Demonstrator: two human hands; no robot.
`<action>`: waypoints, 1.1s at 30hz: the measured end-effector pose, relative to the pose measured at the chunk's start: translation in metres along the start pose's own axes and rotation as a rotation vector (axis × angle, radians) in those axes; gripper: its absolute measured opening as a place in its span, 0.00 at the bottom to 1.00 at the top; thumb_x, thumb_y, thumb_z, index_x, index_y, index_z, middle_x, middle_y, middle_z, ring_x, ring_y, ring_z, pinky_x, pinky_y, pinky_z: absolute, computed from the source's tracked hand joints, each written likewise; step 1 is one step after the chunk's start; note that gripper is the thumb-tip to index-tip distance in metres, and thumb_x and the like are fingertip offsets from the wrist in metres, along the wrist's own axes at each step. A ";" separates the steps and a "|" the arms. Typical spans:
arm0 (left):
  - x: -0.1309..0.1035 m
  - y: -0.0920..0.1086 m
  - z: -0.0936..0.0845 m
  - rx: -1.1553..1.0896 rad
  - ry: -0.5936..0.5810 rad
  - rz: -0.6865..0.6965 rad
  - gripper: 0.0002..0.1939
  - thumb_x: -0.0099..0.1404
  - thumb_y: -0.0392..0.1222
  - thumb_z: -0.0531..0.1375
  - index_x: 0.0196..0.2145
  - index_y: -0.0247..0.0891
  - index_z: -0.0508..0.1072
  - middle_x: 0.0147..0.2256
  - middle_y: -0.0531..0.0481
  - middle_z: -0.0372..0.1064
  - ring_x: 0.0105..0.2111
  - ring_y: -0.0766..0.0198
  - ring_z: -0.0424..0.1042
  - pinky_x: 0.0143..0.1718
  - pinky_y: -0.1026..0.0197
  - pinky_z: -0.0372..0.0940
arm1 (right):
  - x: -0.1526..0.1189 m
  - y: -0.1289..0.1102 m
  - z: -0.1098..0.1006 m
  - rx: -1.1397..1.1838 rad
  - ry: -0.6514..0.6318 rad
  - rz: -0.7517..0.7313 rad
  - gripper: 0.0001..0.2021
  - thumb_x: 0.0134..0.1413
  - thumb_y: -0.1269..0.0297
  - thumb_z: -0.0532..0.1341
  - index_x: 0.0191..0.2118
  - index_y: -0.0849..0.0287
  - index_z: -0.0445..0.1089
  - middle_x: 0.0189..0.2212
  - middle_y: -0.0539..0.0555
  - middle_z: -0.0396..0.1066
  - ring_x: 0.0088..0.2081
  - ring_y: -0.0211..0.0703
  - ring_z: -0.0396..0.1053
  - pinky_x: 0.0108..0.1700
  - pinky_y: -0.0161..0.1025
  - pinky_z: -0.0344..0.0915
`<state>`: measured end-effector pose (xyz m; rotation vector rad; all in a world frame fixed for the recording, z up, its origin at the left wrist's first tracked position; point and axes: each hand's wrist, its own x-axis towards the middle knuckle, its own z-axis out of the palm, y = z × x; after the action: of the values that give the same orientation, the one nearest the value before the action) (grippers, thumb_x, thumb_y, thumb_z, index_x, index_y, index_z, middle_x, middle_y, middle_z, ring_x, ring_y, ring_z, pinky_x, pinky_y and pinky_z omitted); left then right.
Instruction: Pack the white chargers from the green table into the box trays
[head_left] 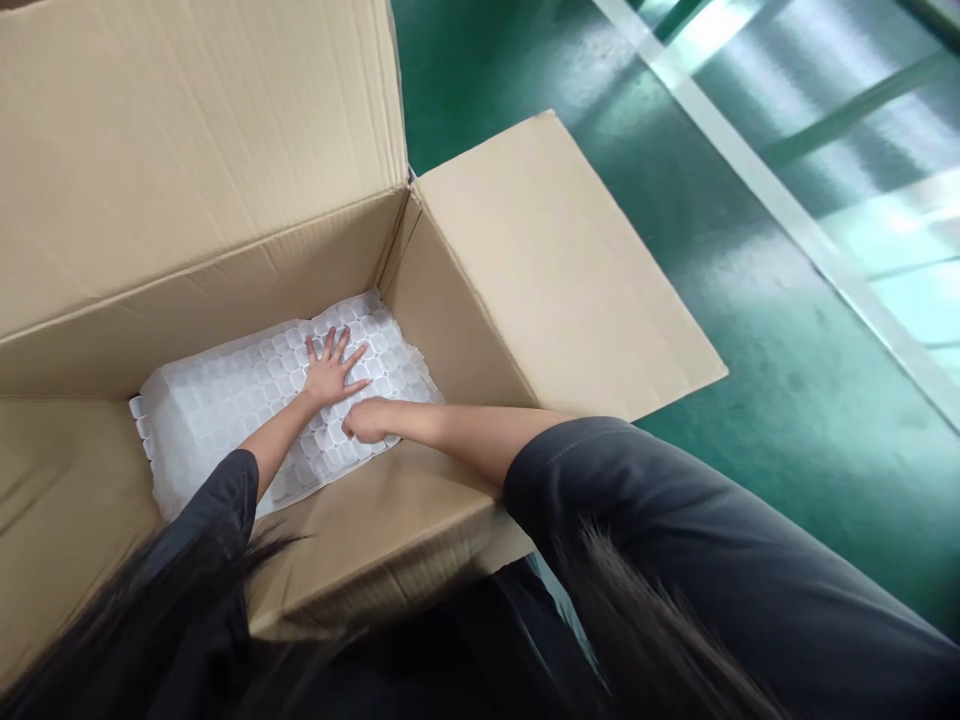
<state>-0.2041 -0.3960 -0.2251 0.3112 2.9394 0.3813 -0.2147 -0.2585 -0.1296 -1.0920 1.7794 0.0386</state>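
A translucent white cushioning sheet of squarish cells (225,410) lies in the bottom of a large open brown cardboard box (450,310), one end near its far right corner. The left hand (330,380) rests on it, fingers spread; just beside, the right hand (366,420) is curled, and whether it pinches the sheet I cannot tell. The step looks like pressing the sheet flat; the next move probably calls for even, gentle pressure. Outside lies a glossy green floor (750,330).
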 end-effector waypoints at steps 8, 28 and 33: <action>-0.016 -0.015 -0.019 -0.008 0.044 0.007 0.35 0.71 0.59 0.51 0.70 0.48 0.48 0.72 0.44 0.35 0.71 0.45 0.34 0.67 0.31 0.27 | -0.006 0.030 -0.010 -0.132 0.023 0.286 0.40 0.51 0.77 0.62 0.69 0.57 0.51 0.61 0.68 0.62 0.60 0.65 0.63 0.54 0.57 0.68; -0.157 -0.123 -0.035 0.218 0.023 -0.374 0.38 0.68 0.65 0.52 0.70 0.50 0.49 0.72 0.47 0.30 0.71 0.39 0.34 0.66 0.28 0.21 | -0.008 0.042 0.003 -0.245 -0.032 0.269 0.42 0.47 0.70 0.70 0.66 0.52 0.52 0.62 0.63 0.56 0.60 0.60 0.62 0.51 0.48 0.69; -0.155 -0.119 -0.044 0.222 0.005 -0.378 0.38 0.69 0.62 0.54 0.70 0.46 0.49 0.72 0.41 0.28 0.71 0.41 0.32 0.64 0.25 0.22 | -0.008 0.041 0.004 -0.286 -0.035 0.262 0.44 0.45 0.77 0.69 0.66 0.54 0.51 0.61 0.65 0.56 0.57 0.59 0.66 0.50 0.46 0.70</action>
<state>-0.0845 -0.5537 -0.1948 -0.2202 2.9562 0.0042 -0.2392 -0.2269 -0.1428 -1.0402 1.9137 0.4812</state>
